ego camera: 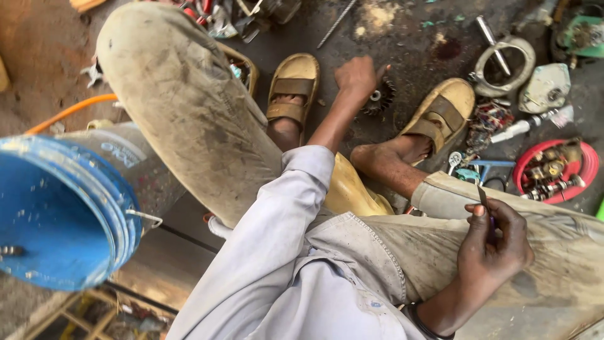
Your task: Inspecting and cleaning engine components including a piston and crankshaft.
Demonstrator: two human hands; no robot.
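Note:
I sit with my knees apart, my feet in tan sandals (292,79) on a dark, oily floor. My left hand (355,75) reaches down between my feet. It is closed on a dark round toothed part (381,98) that rests on the floor. My right hand (494,242) is raised over my right thigh, with a dark band on its wrist. Its fingers pinch a thin, narrow blade-like tool (483,196) that points upward. The sleeve of my pale shirt covers my left arm.
A blue bucket (60,211) lies on its side at the left, with an orange hose (69,112) behind it. At the right, a red round lid (588,165) holds brass fittings. Farther back lie a metal ring (503,66), a white-handled tool (519,128) and scattered scrap parts.

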